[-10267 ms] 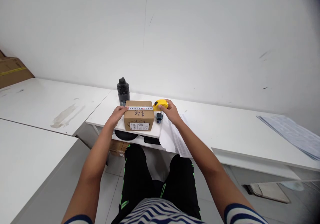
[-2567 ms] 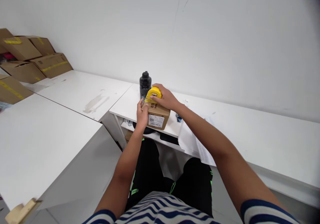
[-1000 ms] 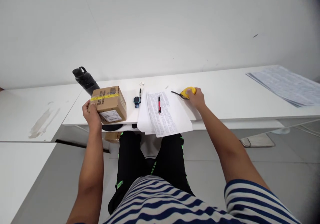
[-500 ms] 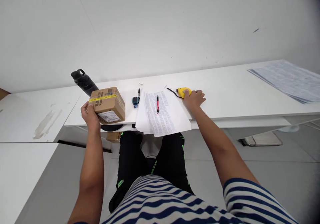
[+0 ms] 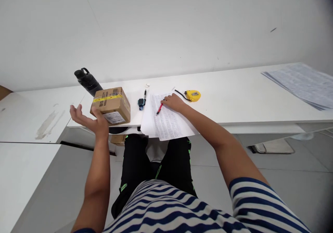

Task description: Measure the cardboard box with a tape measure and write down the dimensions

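The right hand (image 5: 174,102) is holding the pen (image 5: 159,108) in a closed grip above papers (image 5: 169,127) overhanging the bench (image 5: 234,102), where a careless tug could be sliding them off, while the left hand (image 5: 93,122), empty, fingers apart, is hovering by the box (image 5: 111,102).

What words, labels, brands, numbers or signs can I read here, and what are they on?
No text reads for certain.
Cardboard box, top: dark printed characters, too blurred.
White label on its front: print too small.
Printed sheets under the right hand: lines too small.
Paper stack, far right: print blurred.
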`<state>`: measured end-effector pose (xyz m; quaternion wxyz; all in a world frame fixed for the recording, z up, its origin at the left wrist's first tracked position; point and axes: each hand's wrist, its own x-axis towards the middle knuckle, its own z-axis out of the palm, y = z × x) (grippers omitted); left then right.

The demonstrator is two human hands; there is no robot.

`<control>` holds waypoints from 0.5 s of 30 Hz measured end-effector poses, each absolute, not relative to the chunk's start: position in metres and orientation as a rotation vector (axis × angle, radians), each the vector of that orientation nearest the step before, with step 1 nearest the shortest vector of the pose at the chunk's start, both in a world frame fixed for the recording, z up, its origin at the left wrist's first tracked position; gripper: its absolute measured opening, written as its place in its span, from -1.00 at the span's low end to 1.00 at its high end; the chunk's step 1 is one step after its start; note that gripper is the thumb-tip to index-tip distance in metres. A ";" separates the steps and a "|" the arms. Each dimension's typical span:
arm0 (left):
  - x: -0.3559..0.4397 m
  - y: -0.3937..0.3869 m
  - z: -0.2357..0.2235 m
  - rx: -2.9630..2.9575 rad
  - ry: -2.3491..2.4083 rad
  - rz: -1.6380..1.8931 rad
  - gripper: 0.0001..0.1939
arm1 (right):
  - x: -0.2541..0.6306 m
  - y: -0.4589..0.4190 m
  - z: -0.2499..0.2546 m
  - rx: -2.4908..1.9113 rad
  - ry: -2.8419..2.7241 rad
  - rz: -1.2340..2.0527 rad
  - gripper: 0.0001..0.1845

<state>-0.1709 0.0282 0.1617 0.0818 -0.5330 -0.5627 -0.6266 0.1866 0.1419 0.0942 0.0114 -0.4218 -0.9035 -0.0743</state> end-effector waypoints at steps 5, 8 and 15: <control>-0.061 -0.022 0.140 -2.506 -1.322 -1.247 -0.58 | 0.204 0.132 0.090 -1.538 -2.099 0.147 -0.65; -0.016 -0.024 0.121 -2.850 -1.352 -0.586 -0.49 | 0.215 0.116 0.091 -1.497 -1.612 0.458 -0.71; -0.038 0.014 0.097 -2.738 -1.637 -0.464 -0.63 | 0.218 0.100 0.094 -1.253 -1.437 1.023 -0.54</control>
